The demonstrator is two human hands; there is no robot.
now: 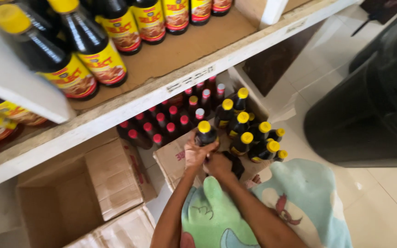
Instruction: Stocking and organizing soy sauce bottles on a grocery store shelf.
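Bottle (206, 133) in my left hand (197, 153): dark glass, smooth and glossy, round-shouldered, with a yellow screw cap. My fingers close around its body just below the neck, and it stands upright at the near edge of the carton (173, 158), at the front of the pack. My right hand (220, 164) sits just beside the left, lower and a little to the right, curled onto something dark at the carton's near wall; I cannot tell whether it grips another bottle or only presses there.

The carton is plain brown cardboard, matte and slightly creased, its flap folded out toward me. Behind the bottle in my hand more yellow caps (253, 131) crowd the carton's right side, the same dark, shiny bottles packed shoulder to shoulder. At the far left of them stand smaller bottles with red caps (171, 120), slimmer and tightly ranked, reaching back under the shelf (134, 103).

The shelf is a white painted board, scuffed along its front edge, with a sheet of brown card laid on top. On it stand larger bottles (97, 50) with yellow caps and yellow-and-red labels, lined toward its left end. An open box (70, 202) of rough cardboard lies on the floor below the shelf's left end. A dark bin (368, 105) stands on pale tiles to the right. Pale green and blue printed cloth (272, 211) covers my lap under both forearms.
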